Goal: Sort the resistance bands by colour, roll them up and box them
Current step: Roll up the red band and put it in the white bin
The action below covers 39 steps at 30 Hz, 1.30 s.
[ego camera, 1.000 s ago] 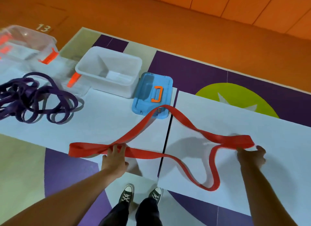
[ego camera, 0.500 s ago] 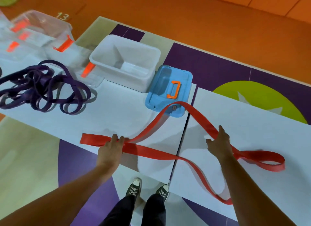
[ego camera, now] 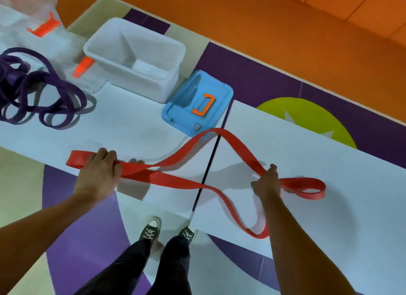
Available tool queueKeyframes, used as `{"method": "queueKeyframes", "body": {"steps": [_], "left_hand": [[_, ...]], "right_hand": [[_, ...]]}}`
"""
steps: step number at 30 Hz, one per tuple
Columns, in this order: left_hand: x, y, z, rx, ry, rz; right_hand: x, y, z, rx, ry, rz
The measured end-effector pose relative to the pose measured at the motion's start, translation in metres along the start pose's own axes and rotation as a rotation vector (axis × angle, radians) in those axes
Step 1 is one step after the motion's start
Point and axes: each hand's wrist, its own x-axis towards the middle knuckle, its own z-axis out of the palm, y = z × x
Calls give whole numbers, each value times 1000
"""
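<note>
Straightening red band [ego camera: 175, 180], judging by the layout. Sprawled twisted across the desk [ego camera: 131, 136] and over the seam, arching up near blue lid [ego camera: 186, 101], sagging off the near edge. Gripped near its left end by left hand [ego camera: 98, 173], fingers curled over it. Touched beside the right loop by right hand [ego camera: 267, 183], fingers forward; pinch or press, cannot tell. Best now: keep left end anchored, undo the twist, pull strands flat and stacked, then roll tight. Otherwise a sloppy roll. Purple bands [ego camera: 15, 81] piled far left, white bin [ego camera: 140, 79] behind.
</note>
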Motion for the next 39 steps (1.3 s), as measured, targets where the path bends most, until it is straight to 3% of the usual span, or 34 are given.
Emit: {"method": "queueKeyframes", "body": {"steps": [2, 3, 8, 13, 16, 18, 20, 24, 26, 30, 39], "left_hand": [[-6, 4, 3, 116, 0, 191], [-8, 4, 10, 138, 7, 203], [-5, 14, 9, -114, 60, -132], [-3, 7, -1, 51, -18, 47], [-1, 25, -10, 112, -183, -63], [2, 40, -13, 29, -346, -113], [8, 47, -14, 18, -447, -158], [12, 55, -21, -57, -420, -298], [13, 60, -21, -77, -426, -246], [10, 44, -29, -131, -377, -305], [12, -43, -52, -112, -278, -404]], "right_hand": [[-3, 9, 2, -27, 29, 46], [-6, 14, 3, -46, 47, 77], [-29, 52, -1, -18, 274, 167], [-26, 114, -48, 87, 463, 147], [-17, 130, -74, 147, 500, 198], [-16, 134, -80, 230, 452, 236], [-17, 139, -73, 250, 300, 241], [-23, 135, -48, 162, 56, 279], [-31, 125, -43, 151, 83, 279], [-58, 70, -18, 223, 111, 74], [-125, -99, 62, 19, 13, -360]]}}
